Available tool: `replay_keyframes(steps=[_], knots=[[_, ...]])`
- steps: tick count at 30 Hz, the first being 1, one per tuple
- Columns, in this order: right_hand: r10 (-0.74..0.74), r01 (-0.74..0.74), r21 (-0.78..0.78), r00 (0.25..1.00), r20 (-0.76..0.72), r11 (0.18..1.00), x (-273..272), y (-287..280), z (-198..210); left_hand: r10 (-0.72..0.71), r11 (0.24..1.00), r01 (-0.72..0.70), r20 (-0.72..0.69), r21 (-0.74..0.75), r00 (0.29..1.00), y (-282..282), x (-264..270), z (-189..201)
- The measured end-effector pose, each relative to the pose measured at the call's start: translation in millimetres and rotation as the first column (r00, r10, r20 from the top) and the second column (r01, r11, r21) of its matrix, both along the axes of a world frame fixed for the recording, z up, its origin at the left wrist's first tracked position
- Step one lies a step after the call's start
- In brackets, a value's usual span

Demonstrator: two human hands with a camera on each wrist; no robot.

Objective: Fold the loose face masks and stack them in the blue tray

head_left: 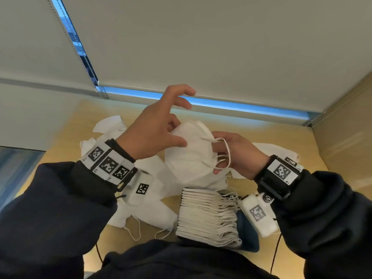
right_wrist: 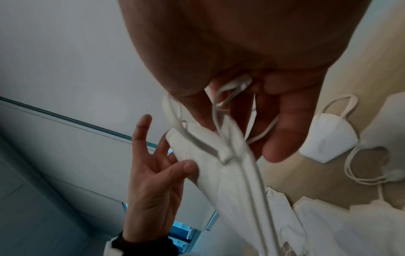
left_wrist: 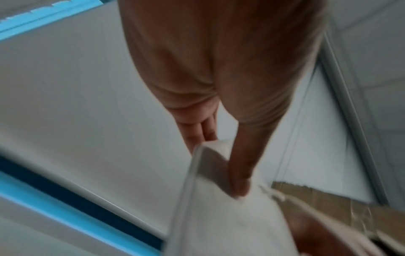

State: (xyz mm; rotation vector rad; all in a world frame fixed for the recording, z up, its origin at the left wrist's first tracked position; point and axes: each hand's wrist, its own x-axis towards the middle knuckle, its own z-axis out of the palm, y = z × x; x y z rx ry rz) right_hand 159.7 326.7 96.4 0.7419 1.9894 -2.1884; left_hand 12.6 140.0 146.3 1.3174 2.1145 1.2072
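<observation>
One face mask [head_left: 189,152] is held above the bench, pinched by the left hand [head_left: 153,129] while its ear loops are seemingly gathered in the right hand [head_left: 239,154], for folding flat.

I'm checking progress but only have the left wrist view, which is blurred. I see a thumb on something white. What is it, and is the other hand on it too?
Observer: It's a white face mask, pinched by the left hand. The right hand holds its ear loops.
Operator: Any folded ones done yet?
Observer: Yes, a stack of folded masks stands in the blue tray, near the person's body.
Operator: More left to fold?
Observer: Several loose masks lie on the table beneath the hands.
</observation>
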Motion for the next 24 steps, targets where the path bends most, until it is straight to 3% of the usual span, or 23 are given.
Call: replay_keyframes(steps=[3,6,9,12,16,20,24], knots=[[-0.001,0.001,-0.079,1.000,-0.010,0.997,18,-7,2,0.116,0.993,-0.116,0.056,-0.002,0.992,-17,0,2],[0.006,-0.007,-0.118,1.000,-0.003,0.993,32,-12,4,0.097,0.995,-0.095,0.066,-0.028,0.993,-33,6,11],[-0.002,0.004,-0.098,1.000,0.021,0.995,43,-18,5,-0.145,0.989,0.145,0.139,0.009,0.980,-45,22,30],[-0.052,0.052,-0.077,0.999,0.009,0.996,48,-25,7,-0.385,0.914,0.403,0.223,-0.044,0.896,-50,40,42],[-0.080,0.076,-0.057,0.994,-0.075,0.995,54,-35,15,-0.249,0.959,0.252,0.036,-0.134,0.968,-35,45,20],[-0.064,0.056,-0.080,0.993,-0.100,0.995,63,-48,20,-0.127,0.986,0.137,0.103,-0.096,0.987,-27,42,-4],[-0.149,0.142,-0.126,0.988,-0.050,0.982,73,-52,16,-0.073,0.994,0.080,0.093,-0.078,0.993,-35,47,-12]])
